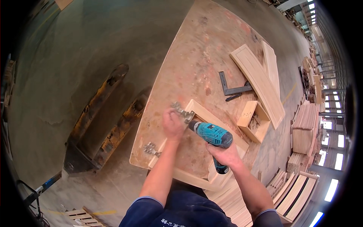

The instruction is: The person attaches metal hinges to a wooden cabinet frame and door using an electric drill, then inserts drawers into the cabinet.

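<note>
My right hand (225, 153) is wrapped round the handle of a teal and black cordless drill (212, 134). The drill's nose points left at a metal cabinet hinge (184, 112) on the corner of a pale wooden frame (217, 120). With curled fingers, my left hand (174, 124) grips the hinge's left side; its fingertips are slightly blurred. Whether the drill's bit touches a screw is hidden. Another metal hinge (151, 149) sits at the frame's near left end, beside my left forearm. The frame lies flat on a worn, stained worktable (196, 68).
To the right on the table are an open wooden box (247, 117) with small dark pieces inside, a black square (227, 89) and two wooden panels (259, 83). A rusty yellow pallet jack (90, 113) stands left on the floor. Stacked boards (304, 125) stand at the right.
</note>
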{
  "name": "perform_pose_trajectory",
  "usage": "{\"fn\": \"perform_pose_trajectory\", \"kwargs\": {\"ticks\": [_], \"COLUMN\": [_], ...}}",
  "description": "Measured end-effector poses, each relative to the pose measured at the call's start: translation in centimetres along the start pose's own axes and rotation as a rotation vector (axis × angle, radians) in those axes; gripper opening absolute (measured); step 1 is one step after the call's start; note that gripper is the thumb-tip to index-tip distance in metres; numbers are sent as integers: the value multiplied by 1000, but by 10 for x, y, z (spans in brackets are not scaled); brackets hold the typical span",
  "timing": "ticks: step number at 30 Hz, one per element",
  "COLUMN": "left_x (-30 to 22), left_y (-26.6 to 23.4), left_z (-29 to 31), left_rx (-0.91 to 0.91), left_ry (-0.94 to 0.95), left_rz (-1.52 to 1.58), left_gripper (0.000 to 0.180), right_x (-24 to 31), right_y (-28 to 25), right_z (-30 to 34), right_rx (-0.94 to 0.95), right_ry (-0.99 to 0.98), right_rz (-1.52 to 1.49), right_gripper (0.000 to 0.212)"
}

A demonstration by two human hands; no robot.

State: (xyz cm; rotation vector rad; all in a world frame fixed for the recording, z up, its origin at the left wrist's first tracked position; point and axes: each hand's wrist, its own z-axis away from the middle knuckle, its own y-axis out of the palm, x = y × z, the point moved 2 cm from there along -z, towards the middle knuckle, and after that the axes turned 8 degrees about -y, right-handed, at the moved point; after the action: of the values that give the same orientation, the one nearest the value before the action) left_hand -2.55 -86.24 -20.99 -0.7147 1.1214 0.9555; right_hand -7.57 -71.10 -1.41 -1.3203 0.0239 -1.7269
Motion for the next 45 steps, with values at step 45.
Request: {"fn": "perform_pose_trajectory", "kwargs": {"ticks": [45], "left_x": [-14], "left_y": [4], "left_z": [27], "left_rx": [135], "left_ry": [646], "left_rz": [-548], "left_gripper": [29], "right_x": [50], "right_y": [-12], "right_z": [-17], "right_rx": [113], "right_ry": [-33], "right_rz": [59], "right_gripper": [39]}}
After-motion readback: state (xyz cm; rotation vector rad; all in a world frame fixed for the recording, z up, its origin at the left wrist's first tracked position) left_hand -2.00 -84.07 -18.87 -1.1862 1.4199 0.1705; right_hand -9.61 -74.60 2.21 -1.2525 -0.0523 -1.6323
